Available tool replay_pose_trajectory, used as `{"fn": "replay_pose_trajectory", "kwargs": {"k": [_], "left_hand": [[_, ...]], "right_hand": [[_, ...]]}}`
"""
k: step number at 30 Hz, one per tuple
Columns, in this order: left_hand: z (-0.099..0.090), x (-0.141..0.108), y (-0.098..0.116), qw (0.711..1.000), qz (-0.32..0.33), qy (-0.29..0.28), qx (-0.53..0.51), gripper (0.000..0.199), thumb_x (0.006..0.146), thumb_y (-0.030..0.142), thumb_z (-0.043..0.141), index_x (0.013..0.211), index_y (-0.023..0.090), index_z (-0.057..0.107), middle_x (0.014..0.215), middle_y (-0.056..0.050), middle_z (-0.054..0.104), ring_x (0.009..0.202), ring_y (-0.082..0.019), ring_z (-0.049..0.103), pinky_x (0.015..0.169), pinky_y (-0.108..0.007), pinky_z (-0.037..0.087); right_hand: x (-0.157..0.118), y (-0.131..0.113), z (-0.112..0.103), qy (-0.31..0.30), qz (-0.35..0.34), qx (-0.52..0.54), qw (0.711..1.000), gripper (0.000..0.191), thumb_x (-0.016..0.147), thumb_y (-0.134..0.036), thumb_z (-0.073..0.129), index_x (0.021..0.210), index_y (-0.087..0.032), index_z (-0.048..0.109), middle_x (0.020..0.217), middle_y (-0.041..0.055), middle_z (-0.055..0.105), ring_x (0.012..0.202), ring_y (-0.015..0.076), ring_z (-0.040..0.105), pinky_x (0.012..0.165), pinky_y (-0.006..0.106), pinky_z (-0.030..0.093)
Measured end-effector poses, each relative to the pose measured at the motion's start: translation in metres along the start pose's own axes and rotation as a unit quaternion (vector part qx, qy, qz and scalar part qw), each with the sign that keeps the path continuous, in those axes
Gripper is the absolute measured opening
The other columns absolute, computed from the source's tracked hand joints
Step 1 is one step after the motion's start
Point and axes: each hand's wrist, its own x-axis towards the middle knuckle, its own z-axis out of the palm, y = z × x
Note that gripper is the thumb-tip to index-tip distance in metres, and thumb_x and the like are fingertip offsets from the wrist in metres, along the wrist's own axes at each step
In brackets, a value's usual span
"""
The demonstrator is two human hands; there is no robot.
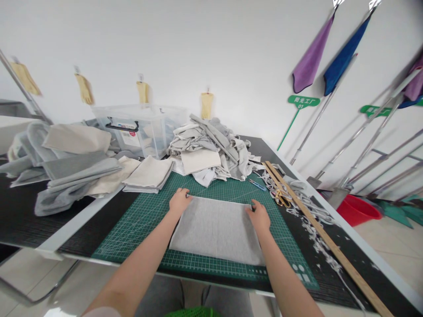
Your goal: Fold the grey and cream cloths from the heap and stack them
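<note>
A light grey piece of cloth [216, 229] lies flat on the green cutting mat [132, 226] in front of me. My left hand [180, 201] has its fingers curled on the cloth's far left corner. At the far right corner, my right hand [259, 215] grips the edge between thumb and fingers. Beyond the left hand sits a small stack of folded cream and grey cloth [148, 174]. A heap of crumpled grey fabric [214, 143] rises past the mat's far edge, with a folded cream piece [200, 161] at its front.
Right of the mat are gold-handled scissors [282, 199], a blue cutter [257, 185], long wooden rulers [317, 229] and fabric scraps [319, 244]. A clear plastic bin [145, 132] stands at the back, with piled cloths [72, 167] to its left. A red basin [358, 210] is on the floor.
</note>
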Motion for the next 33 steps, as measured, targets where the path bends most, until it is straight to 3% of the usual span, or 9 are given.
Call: {"fn": "replay_pose_trajectory", "kwargs": {"k": [2, 6, 9, 14, 18, 24, 33], "left_hand": [[-0.002, 0.000, -0.004, 1.000, 0.003, 0.001, 0.020, 0.032, 0.066, 0.036, 0.050, 0.094, 0.023, 0.056, 0.101, -0.004, 0.049, 0.087, -0.017, 0.049, 0.069, -0.024, 0.037], [-0.003, -0.001, -0.008, 0.999, 0.020, 0.000, 0.038, 0.028, 0.067, 0.037, 0.050, 0.091, 0.025, 0.058, 0.100, -0.003, 0.048, 0.090, -0.018, 0.046, 0.072, -0.025, 0.037], [-0.002, -0.002, -0.006, 0.999, 0.025, 0.006, 0.025, 0.019, 0.067, 0.035, 0.051, 0.080, 0.024, 0.060, 0.095, -0.002, 0.050, 0.087, -0.017, 0.047, 0.071, -0.026, 0.036], [0.000, -0.002, -0.008, 0.996, 0.029, 0.014, -0.081, 0.010, 0.065, 0.030, 0.053, 0.065, 0.020, 0.058, 0.082, -0.001, 0.054, 0.078, -0.014, 0.048, 0.068, -0.024, 0.035], [0.001, -0.001, -0.018, 0.989, 0.019, 0.009, -0.148, 0.011, 0.065, 0.029, 0.049, 0.067, 0.020, 0.056, 0.062, 0.003, 0.054, 0.058, -0.011, 0.047, 0.057, -0.021, 0.035], [0.003, 0.000, -0.028, 0.970, 0.036, 0.004, -0.240, 0.012, 0.064, 0.023, 0.045, 0.068, 0.017, 0.054, 0.055, 0.005, 0.051, 0.052, -0.009, 0.047, 0.051, -0.019, 0.036], [0.005, 0.002, -0.032, 0.952, 0.064, 0.007, -0.300, 0.034, 0.054, 0.013, 0.050, 0.087, 0.017, 0.055, 0.071, 0.003, 0.053, 0.049, -0.006, 0.044, 0.052, -0.018, 0.037]], "right_hand": [[0.000, 0.000, 0.000, 0.002, -0.002, -0.004, 1.000, 0.048, 0.069, -0.036, 0.045, 0.115, -0.023, 0.040, 0.103, 0.0053, 0.049, 0.086, 0.0172, 0.051, 0.062, 0.024, 0.035], [0.001, -0.002, -0.001, -0.011, -0.015, -0.005, 1.000, 0.033, 0.069, -0.036, 0.044, 0.097, -0.024, 0.055, 0.102, 0.0045, 0.047, 0.083, 0.0162, 0.051, 0.061, 0.024, 0.035], [0.000, -0.003, 0.000, -0.010, -0.022, 0.000, 1.000, 0.027, 0.070, -0.034, 0.043, 0.090, -0.023, 0.057, 0.098, 0.0036, 0.049, 0.078, 0.0150, 0.052, 0.058, 0.023, 0.034], [0.000, -0.001, 0.001, -0.007, -0.029, 0.026, 0.999, 0.021, 0.070, -0.033, 0.042, 0.084, -0.025, 0.056, 0.085, 0.0000, 0.056, 0.074, 0.0144, 0.052, 0.054, 0.022, 0.031], [0.001, 0.005, 0.001, -0.012, -0.024, 0.063, 0.998, 0.022, 0.070, -0.036, 0.040, 0.079, -0.027, 0.057, 0.072, -0.0021, 0.059, 0.066, 0.0145, 0.052, 0.051, 0.022, 0.031], [0.003, 0.011, 0.004, 0.010, -0.040, 0.130, 0.991, 0.029, 0.069, -0.041, 0.036, 0.072, -0.024, 0.059, 0.070, -0.0013, 0.061, 0.064, 0.0152, 0.053, 0.053, 0.023, 0.034], [0.004, 0.014, 0.009, 0.037, -0.089, 0.218, 0.971, 0.024, 0.062, -0.031, 0.044, 0.076, -0.020, 0.060, 0.074, 0.0000, 0.061, 0.060, 0.0134, 0.053, 0.060, 0.025, 0.040]]}}
